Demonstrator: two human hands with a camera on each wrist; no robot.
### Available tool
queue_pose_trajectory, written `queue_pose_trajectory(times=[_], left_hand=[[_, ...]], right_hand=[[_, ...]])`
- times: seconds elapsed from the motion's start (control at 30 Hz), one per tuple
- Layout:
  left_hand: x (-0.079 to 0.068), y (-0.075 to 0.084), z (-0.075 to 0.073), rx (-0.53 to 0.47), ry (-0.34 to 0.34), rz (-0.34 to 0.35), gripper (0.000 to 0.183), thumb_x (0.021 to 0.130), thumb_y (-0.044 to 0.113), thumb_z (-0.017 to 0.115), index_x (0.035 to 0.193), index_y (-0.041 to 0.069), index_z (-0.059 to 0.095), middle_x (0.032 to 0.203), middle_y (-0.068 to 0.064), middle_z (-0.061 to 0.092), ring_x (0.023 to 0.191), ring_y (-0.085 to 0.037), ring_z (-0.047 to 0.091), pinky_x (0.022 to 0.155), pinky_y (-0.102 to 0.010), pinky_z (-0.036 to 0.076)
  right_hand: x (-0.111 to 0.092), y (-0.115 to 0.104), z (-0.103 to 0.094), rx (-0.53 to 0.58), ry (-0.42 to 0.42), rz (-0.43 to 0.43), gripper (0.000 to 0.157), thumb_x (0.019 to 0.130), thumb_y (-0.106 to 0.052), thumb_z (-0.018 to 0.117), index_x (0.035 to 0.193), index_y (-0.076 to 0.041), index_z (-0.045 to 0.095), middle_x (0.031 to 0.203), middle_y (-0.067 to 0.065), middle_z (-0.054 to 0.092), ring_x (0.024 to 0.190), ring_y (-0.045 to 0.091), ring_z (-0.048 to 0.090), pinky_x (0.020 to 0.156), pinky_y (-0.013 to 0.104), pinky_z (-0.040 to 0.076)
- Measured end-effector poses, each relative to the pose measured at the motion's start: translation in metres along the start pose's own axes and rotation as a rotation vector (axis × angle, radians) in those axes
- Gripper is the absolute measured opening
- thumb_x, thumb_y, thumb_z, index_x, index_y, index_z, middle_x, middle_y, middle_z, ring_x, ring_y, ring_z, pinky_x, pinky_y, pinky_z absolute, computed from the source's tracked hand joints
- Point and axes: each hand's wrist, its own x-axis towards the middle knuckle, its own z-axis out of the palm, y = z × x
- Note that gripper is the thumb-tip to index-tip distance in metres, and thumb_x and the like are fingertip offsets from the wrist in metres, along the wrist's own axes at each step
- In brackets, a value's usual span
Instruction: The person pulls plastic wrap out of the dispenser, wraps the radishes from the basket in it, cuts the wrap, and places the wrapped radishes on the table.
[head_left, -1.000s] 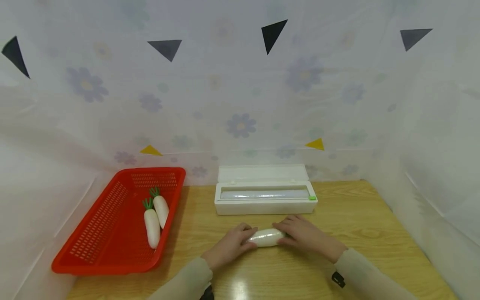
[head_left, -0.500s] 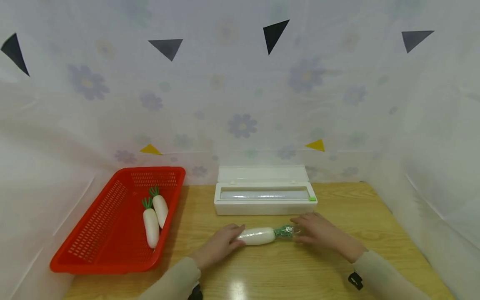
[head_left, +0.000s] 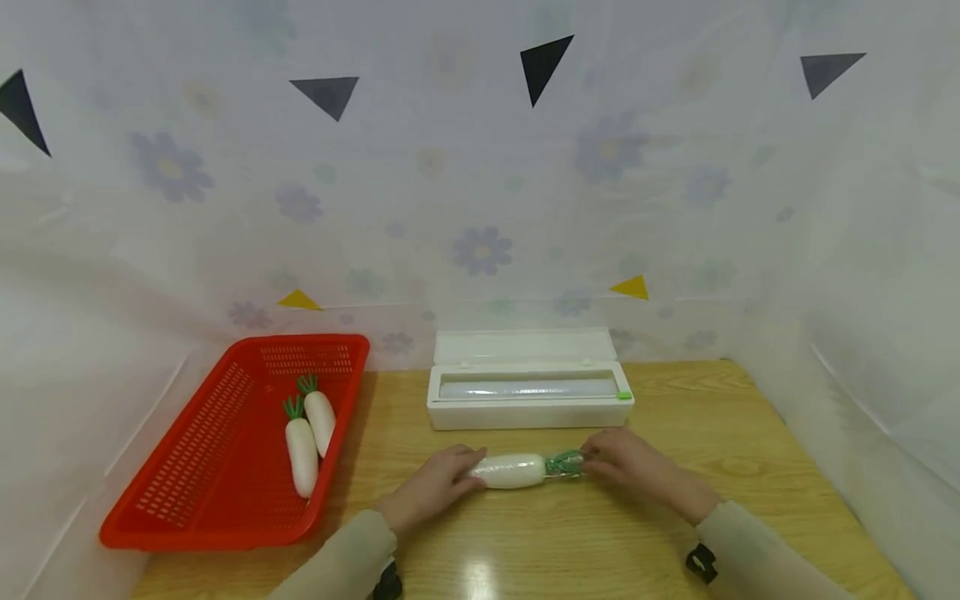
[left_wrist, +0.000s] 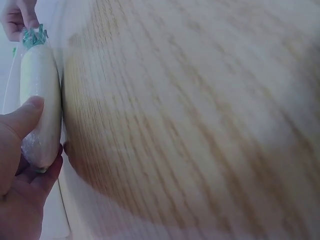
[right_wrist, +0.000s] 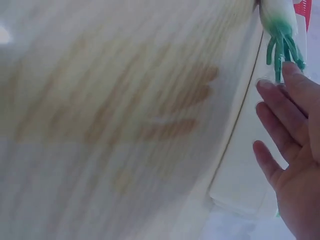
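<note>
A white radish (head_left: 513, 471) with green leaves (head_left: 564, 463) lies sideways in shiny plastic wrap in the head view. My left hand (head_left: 435, 485) grips its bare root end; in the left wrist view the thumb (left_wrist: 31, 114) presses along one side while the fingers curl beneath the tip. At the leafy end, my right hand (head_left: 637, 468) pinches the plastic wrap just past the leaves. The right wrist view shows its thumb and index finger close together at the leaf tips (right_wrist: 285, 52), the other fingers spread apart.
Behind the hands stands a white wrap dispenser box (head_left: 531, 415) with its lid (head_left: 525, 346) up and a roll of film (head_left: 528, 389) inside. To the left, a red plastic basket (head_left: 202, 537) holds two unwrapped radishes (head_left: 302, 457). A patterned curtain (head_left: 480, 167) surrounds the wooden table (head_left: 570, 550).
My right hand has slid right off the radish's body, uncovering the wrapped leaves, and now pinches the film at their end. The left hand and the radish have shifted slightly left.
</note>
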Motion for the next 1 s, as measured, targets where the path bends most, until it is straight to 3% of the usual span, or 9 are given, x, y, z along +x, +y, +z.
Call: queue_pose_trajectory(times=[0.17, 0.27, 0.47, 0.7, 0.83, 1.0], left_hand=[[0.002, -0.001, -0.001, -0.005, -0.029, -0.023, 0.051, 0.103, 0.028, 0.067, 0.142, -0.003, 0.060, 0.127, -0.014, 0.069, 0.114, -0.026, 0.066, 0.101, -0.042, 0.053], [0.002, -0.001, -0.002, -0.012, -0.045, -0.048, 0.051, 0.103, 0.029, 0.067, 0.143, -0.002, 0.060, 0.128, -0.012, 0.069, 0.115, -0.025, 0.065, 0.102, -0.042, 0.052], [0.002, -0.001, -0.002, -0.019, -0.049, -0.068, 0.050, 0.102, 0.028, 0.068, 0.142, -0.001, 0.061, 0.128, -0.012, 0.069, 0.115, -0.025, 0.065, 0.102, -0.042, 0.052], [0.002, 0.000, -0.002, -0.008, -0.044, -0.056, 0.050, 0.102, 0.027, 0.068, 0.142, -0.001, 0.061, 0.128, -0.012, 0.069, 0.116, -0.025, 0.065, 0.102, -0.042, 0.052], [0.002, 0.001, -0.002, -0.002, -0.041, -0.060, 0.050, 0.102, 0.027, 0.069, 0.142, -0.001, 0.061, 0.128, -0.012, 0.069, 0.115, -0.026, 0.065, 0.102, -0.043, 0.052], [0.001, 0.002, 0.000, 0.024, -0.004, -0.032, 0.049, 0.100, 0.027, 0.071, 0.139, -0.002, 0.063, 0.122, -0.013, 0.071, 0.109, -0.027, 0.066, 0.098, -0.042, 0.054]], right_hand=[[-0.004, 0.000, 0.005, 0.230, 0.063, 0.085, 0.005, 0.097, -0.015, 0.074, 0.093, -0.018, 0.073, 0.091, -0.011, 0.074, 0.085, 0.002, 0.067, 0.077, 0.029, 0.057], [-0.005, 0.000, 0.008, 0.301, 0.078, 0.119, 0.009, 0.098, -0.014, 0.072, 0.090, -0.018, 0.073, 0.088, -0.010, 0.075, 0.083, 0.001, 0.065, 0.075, 0.026, 0.056], [-0.005, -0.002, 0.008, 0.321, 0.069, 0.218, 0.011, 0.101, -0.018, 0.069, 0.094, -0.016, 0.078, 0.092, -0.008, 0.076, 0.087, 0.001, 0.065, 0.079, 0.025, 0.055], [0.000, -0.011, 0.016, 0.454, 0.107, 0.381, 0.010, 0.097, -0.012, 0.073, 0.101, -0.004, 0.069, 0.091, 0.001, 0.074, 0.085, 0.007, 0.067, 0.076, 0.026, 0.053], [0.002, -0.015, 0.017, 0.415, 0.123, 0.440, 0.006, 0.096, -0.011, 0.074, 0.099, -0.006, 0.073, 0.090, -0.001, 0.073, 0.084, 0.009, 0.065, 0.076, 0.026, 0.053], [0.003, -0.018, 0.016, 0.493, 0.137, 0.490, 0.012, 0.097, -0.011, 0.072, 0.103, -0.002, 0.069, 0.093, 0.004, 0.073, 0.087, 0.012, 0.067, 0.077, 0.027, 0.051]])
